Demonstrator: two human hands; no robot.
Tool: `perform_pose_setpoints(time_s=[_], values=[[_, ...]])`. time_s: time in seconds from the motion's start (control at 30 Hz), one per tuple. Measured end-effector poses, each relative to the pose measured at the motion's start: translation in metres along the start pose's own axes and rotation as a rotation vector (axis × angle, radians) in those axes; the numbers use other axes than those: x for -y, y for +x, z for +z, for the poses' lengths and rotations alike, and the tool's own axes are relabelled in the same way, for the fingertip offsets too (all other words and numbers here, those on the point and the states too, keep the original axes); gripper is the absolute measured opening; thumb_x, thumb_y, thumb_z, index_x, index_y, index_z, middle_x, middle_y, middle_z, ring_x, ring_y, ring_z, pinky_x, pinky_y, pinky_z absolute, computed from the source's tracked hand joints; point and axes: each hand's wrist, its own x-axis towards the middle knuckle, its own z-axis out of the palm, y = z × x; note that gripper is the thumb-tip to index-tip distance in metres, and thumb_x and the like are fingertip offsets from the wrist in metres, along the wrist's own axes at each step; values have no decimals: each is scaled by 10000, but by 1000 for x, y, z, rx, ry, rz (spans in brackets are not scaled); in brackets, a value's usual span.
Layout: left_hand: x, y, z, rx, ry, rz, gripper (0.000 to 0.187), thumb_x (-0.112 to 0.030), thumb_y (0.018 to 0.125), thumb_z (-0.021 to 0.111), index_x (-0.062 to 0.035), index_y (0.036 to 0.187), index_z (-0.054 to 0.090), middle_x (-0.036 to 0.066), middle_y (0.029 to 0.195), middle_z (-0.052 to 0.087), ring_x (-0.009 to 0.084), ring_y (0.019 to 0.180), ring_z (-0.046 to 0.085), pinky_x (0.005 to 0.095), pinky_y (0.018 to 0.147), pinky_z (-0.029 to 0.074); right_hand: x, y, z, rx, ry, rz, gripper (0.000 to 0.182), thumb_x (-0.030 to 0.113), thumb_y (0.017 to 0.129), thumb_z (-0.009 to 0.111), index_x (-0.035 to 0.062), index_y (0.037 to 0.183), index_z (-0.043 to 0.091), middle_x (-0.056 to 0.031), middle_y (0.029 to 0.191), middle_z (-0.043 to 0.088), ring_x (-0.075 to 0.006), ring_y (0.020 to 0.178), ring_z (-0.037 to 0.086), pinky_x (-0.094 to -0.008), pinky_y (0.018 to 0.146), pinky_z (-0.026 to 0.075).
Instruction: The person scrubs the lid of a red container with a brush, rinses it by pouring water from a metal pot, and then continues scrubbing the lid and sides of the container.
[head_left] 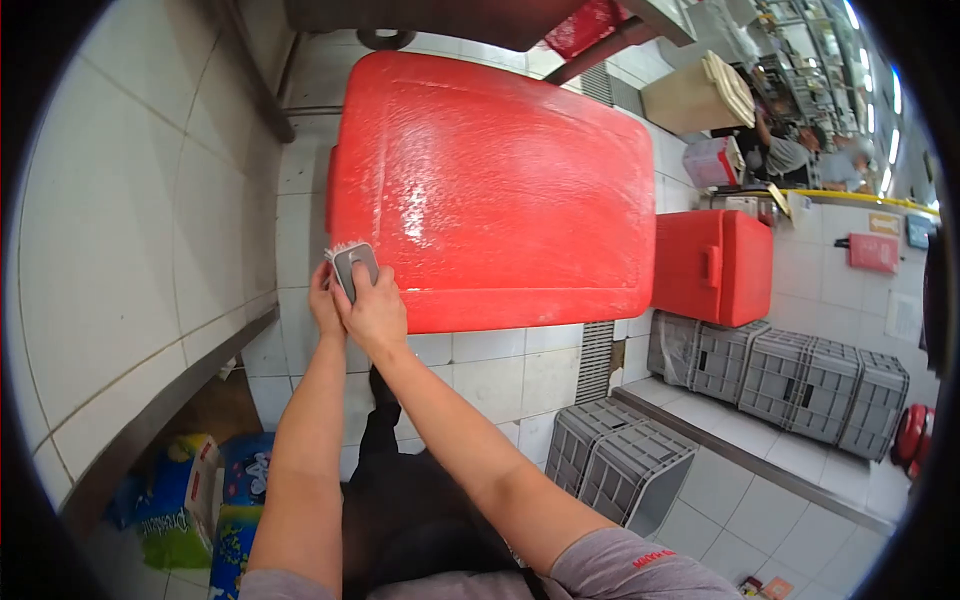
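A large red lid-like slab [520, 190], wet and streaked with whitish suds, lies in front of me. At its near left corner is a grey scrub brush [353, 266] with pale bristles along its far edge. My right hand [374, 312] grips the brush from above, fingers closed over its back. Beside it, my left hand [326, 302] is closed against the brush's left side, its fingertips partly hidden.
A smaller red container [712, 268] stands at the right, near grey plastic crates [612, 465]. Colourful packages [185, 500] lie at lower left by a tiled wall [130, 220]. Other people [790, 155] are in the background, near a beige bin [695, 97].
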Motion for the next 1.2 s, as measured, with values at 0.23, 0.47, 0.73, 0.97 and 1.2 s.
perform_pose_setpoints(time_s=[0.23, 0.47, 0.73, 0.97, 1.2], values=[[-38, -41, 57, -438, 1074, 184, 442, -461, 892, 478, -88, 1109, 578, 128, 1090, 600, 328, 966, 578, 412, 820, 458, -215, 18, -128, -272, 190, 396, 501, 483, 867, 482, 46, 1109, 510, -238, 1035, 545, -396, 933, 546, -485, 807, 440], [-39, -40, 59, -457, 1209, 156, 421, -408, 945, 337, -87, 1111, 553, 124, 1115, 585, 360, 990, 556, 453, 808, 446, -170, 32, -102, -134, -211, 45, 495, 463, 813, 565, 88, 1132, 524, -232, 1035, 526, -381, 919, 546, -469, 728, 472], [-28, -35, 52, -446, 1253, 298, 369, -317, 947, 321, -83, 1116, 552, 146, 1071, 584, 364, 971, 546, 472, 808, 431, -28, 137, -47, 259, -327, -777, 316, 354, 791, 606, 125, 1002, 550, -203, 956, 520, -351, 851, 588, -434, 734, 493], [-40, -41, 57, -468, 1238, 207, 341, -288, 940, 338, -88, 1112, 553, 141, 1086, 580, 366, 992, 536, 465, 831, 425, 10, 229, -56, 83, -353, -534, 381, 303, 776, 604, 79, 1063, 492, -220, 1004, 508, -363, 875, 577, -457, 758, 479], [-35, -41, 57, -451, 1260, 198, 308, -254, 926, 365, -100, 1116, 552, 126, 1056, 589, 352, 966, 544, 443, 820, 440, -34, 130, -49, 479, -377, -1137, 356, 281, 732, 641, 99, 1001, 495, -218, 977, 498, -379, 903, 555, -486, 720, 479]])
